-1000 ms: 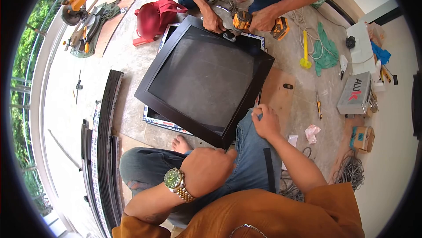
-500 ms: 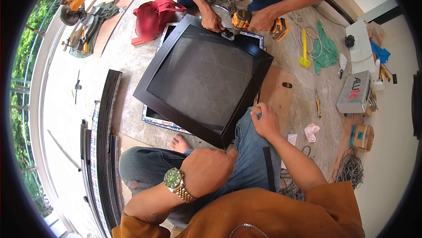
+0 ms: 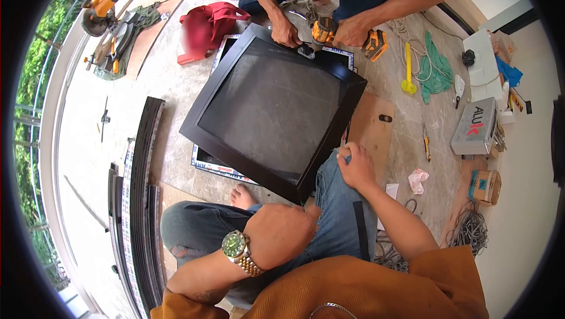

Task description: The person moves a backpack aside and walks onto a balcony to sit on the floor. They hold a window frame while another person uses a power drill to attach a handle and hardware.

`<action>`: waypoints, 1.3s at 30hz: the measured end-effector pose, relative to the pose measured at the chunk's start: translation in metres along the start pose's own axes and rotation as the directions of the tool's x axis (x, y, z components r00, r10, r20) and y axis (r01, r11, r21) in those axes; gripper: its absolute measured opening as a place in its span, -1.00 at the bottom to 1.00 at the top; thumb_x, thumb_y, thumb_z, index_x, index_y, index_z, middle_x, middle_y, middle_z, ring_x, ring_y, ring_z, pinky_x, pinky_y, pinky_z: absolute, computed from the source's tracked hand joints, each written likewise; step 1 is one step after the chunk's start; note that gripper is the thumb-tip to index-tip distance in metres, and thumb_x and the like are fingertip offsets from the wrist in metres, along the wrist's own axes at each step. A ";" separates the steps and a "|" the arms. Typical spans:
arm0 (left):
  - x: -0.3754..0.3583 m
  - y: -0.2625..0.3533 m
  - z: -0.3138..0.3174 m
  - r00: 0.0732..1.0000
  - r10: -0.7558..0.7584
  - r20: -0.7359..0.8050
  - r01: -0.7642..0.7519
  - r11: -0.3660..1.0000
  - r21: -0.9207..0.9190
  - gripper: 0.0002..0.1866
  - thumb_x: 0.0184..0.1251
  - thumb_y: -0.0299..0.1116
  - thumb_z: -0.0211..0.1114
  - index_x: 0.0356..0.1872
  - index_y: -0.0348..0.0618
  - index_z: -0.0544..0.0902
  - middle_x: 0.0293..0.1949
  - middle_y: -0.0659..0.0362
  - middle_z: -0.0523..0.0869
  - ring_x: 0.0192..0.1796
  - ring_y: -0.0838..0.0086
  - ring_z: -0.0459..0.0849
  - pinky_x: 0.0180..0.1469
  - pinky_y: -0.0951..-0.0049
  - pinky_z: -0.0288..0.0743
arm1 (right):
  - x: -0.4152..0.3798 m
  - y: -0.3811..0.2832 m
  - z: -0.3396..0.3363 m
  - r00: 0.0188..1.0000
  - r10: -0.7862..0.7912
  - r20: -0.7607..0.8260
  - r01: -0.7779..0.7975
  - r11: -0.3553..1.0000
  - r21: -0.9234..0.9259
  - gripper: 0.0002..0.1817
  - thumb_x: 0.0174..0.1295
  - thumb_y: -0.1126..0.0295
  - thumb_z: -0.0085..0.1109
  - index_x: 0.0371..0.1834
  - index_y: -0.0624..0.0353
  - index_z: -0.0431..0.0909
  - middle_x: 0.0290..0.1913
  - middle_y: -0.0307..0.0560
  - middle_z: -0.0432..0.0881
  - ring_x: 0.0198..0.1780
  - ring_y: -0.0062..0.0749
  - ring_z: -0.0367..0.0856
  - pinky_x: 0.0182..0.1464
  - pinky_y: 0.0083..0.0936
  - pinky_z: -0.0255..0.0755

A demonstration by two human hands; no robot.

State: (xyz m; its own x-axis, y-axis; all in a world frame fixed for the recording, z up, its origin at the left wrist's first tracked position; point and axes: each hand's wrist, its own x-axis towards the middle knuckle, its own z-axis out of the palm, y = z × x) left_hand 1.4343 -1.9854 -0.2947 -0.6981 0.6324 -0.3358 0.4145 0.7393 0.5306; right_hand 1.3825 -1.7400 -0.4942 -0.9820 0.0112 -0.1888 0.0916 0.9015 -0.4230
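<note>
My left hand [image 3: 283, 232], with a green-faced watch at its wrist, is curled over my jeans close to the dark frame's near corner; most of its fingers and anything inside them are hidden. On my knee rests my right hand [image 3: 357, 167], its fingers spread and bent over the denim. The dark square frame [image 3: 235, 163] lies tilted across a second, taped frame [image 3: 220, 169]. Opposite me, a co-worker holds an orange-black power drill [image 3: 325, 30] at the frame's far edge, the co-worker's other hand [image 3: 285, 30] beside a small dark part [image 3: 306, 52].
Long dark profiles [image 3: 144, 183] lie at the left, below a saw [image 3: 101, 10]. A red bag [image 3: 203, 30] sits at the back. To the right are a yellow hammer [image 3: 407, 69], green cloth [image 3: 435, 72], a silver case [image 3: 475, 125], a cutter [image 3: 426, 145] and coiled cord [image 3: 469, 231].
The view has shifted slightly. The co-worker's hands and drill remain at the frame's far edge, with only slight movement. My hands keep their places.
</note>
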 end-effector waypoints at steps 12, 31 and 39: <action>0.001 0.001 0.001 1.000 0.006 0.015 -0.006 1.000 -0.012 -0.80 0.22 -0.24 0.20 -0.32 -0.18 0.54 -0.62 0.06 0.63 -0.55 0.17 0.65 -0.44 0.22 0.49 | -0.001 0.000 0.001 1.000 0.001 -0.001 -0.001 1.000 -0.003 -0.62 0.17 0.15 0.11 -0.02 0.09 0.40 0.00 0.00 0.50 0.10 -0.03 0.41 0.17 -0.16 0.24; 0.004 0.001 0.001 1.000 -0.007 0.027 0.008 0.999 -0.037 -0.78 0.23 -0.23 0.20 -0.31 -0.18 0.53 -0.59 0.07 0.64 -0.54 0.16 0.65 -0.45 0.22 0.49 | 0.001 -0.001 -0.001 1.000 0.005 0.010 -0.005 1.000 0.000 -0.63 0.16 0.16 0.12 -0.04 0.09 0.41 0.01 0.00 0.51 0.10 -0.04 0.41 0.18 -0.18 0.23; 0.003 0.001 0.004 1.000 0.018 0.023 -0.018 0.999 0.026 -0.81 0.22 -0.26 0.18 -0.34 -0.17 0.52 -0.63 0.05 0.62 -0.56 0.18 0.65 -0.52 0.24 0.48 | -0.002 -0.001 0.002 1.000 0.016 -0.023 -0.016 1.000 -0.012 -0.63 0.15 0.15 0.13 -0.06 0.09 0.41 -0.03 0.01 0.53 0.07 -0.02 0.44 0.14 -0.16 0.26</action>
State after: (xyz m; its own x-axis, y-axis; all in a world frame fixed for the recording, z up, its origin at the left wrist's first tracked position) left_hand 1.4353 -1.9817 -0.2986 -0.6769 0.6506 -0.3443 0.4422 0.7334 0.5163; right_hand 1.3848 -1.7413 -0.4953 -0.9839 0.0351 -0.1754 0.1053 0.9063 -0.4094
